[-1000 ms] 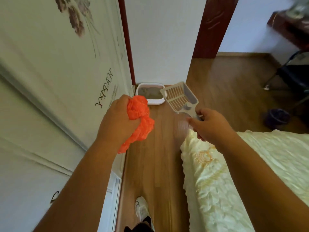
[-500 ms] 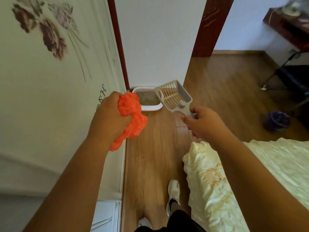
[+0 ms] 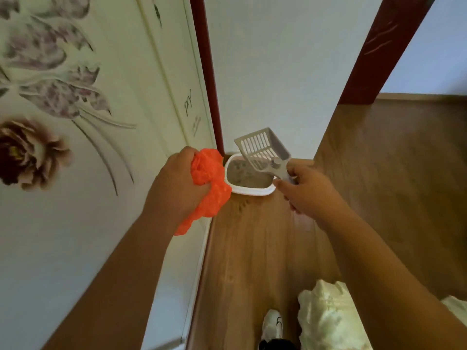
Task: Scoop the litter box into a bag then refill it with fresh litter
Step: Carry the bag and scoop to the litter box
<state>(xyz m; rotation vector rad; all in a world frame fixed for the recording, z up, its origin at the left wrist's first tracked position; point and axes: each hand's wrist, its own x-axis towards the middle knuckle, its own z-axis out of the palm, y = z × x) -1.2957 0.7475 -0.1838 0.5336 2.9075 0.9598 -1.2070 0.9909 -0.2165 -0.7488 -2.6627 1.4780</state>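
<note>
A white litter box (image 3: 252, 191) with grey litter sits on the wooden floor in the corner ahead, against the white wall. My left hand (image 3: 174, 183) is clenched around a crumpled orange plastic bag (image 3: 209, 190), held just left of the box. My right hand (image 3: 307, 192) grips the handle of a grey slotted litter scoop (image 3: 261, 149), whose empty head hovers above the box's far right side and hides part of it.
A cabinet with flower decoration (image 3: 75, 122) runs along the left. A dark red door frame (image 3: 374, 51) stands to the right of the wall. The cream bedspread corner (image 3: 326, 317) and my white shoe (image 3: 271, 327) are at the bottom. Wooden floor (image 3: 252, 248) lies between.
I have walked closer to the litter box. Both hands, still holding the bag and scoop, now hang right over the box; the bed has slid back toward the bottom edge.
</note>
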